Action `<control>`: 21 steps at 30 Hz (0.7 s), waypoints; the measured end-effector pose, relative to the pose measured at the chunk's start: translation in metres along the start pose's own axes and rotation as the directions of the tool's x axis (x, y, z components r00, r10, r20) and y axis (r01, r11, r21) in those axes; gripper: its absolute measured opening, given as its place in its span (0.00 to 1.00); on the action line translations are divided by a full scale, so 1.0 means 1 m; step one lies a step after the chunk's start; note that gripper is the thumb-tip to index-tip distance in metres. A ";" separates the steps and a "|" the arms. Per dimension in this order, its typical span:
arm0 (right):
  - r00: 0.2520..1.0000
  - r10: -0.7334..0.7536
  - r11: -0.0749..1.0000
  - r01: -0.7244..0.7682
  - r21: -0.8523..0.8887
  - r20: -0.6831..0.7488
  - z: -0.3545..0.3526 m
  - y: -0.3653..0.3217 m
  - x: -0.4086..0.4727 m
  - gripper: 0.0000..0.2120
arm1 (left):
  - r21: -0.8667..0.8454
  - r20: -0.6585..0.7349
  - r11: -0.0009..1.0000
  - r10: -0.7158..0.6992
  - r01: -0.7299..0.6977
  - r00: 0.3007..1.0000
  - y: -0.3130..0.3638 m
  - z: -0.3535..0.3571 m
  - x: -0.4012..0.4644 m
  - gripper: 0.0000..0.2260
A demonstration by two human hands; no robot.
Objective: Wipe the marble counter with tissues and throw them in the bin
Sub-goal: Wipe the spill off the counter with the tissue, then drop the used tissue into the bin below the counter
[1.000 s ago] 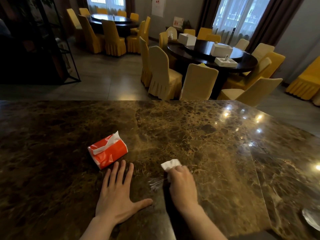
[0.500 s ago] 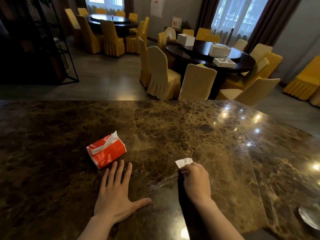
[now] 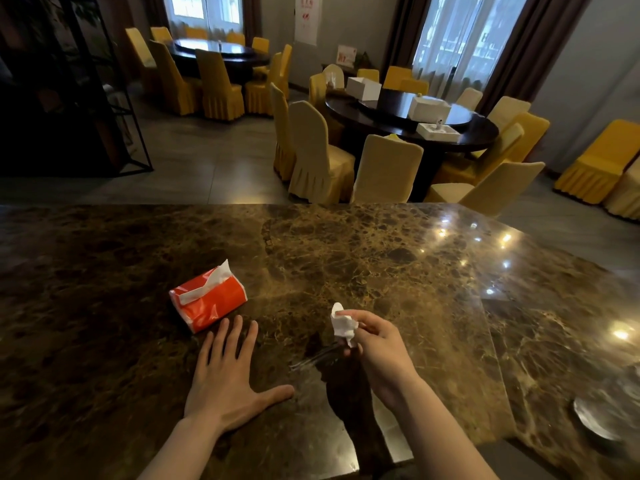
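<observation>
A crumpled white tissue [image 3: 343, 323] is pinched in my right hand [image 3: 379, 351], which is lifted a little above the brown marble counter [image 3: 381, 258]. A thin wet streak [image 3: 311, 360] lies on the stone just below and left of that hand. My left hand [image 3: 225, 375] rests flat on the counter, fingers spread, holding nothing. Just beyond its fingertips lies a red tissue pack [image 3: 207, 301] with a white tissue sticking out of its top. No bin is in view.
A round metal dish [image 3: 595, 419] sits at the counter's right edge. Beyond the counter stand round dark dining tables [image 3: 478, 133] ringed by yellow-covered chairs [image 3: 318, 157], with white boxes on one table. A dark metal shelf [image 3: 104, 98] stands at the left.
My right hand slid the tissue rightward over the counter, then lifted it off the stone and turned so the tissue hangs from the fingers. The left hand stayed flat.
</observation>
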State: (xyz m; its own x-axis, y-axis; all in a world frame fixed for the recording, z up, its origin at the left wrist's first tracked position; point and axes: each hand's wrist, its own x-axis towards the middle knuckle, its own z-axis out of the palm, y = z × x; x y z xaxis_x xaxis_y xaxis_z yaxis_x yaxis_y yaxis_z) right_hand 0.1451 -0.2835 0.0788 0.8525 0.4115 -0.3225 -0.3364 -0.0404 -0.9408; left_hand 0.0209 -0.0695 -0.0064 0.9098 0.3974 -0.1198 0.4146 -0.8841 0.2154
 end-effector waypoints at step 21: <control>0.926 -0.069 0.905 0.215 -0.368 0.371 0.087 0.026 -0.090 0.10 | -0.094 -0.123 0.995 -0.055 0.043 0.991 -0.072 -0.022 -0.078 0.47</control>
State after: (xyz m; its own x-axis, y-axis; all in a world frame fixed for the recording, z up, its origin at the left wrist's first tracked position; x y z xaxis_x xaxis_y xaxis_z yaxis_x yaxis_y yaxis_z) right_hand 0.0245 -0.2423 0.0921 0.6640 0.7218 -0.1952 0.0263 -0.2834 -0.9586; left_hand -0.0792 -0.0310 0.0086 0.8813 0.4723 -0.0116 0.4536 -0.8391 0.3003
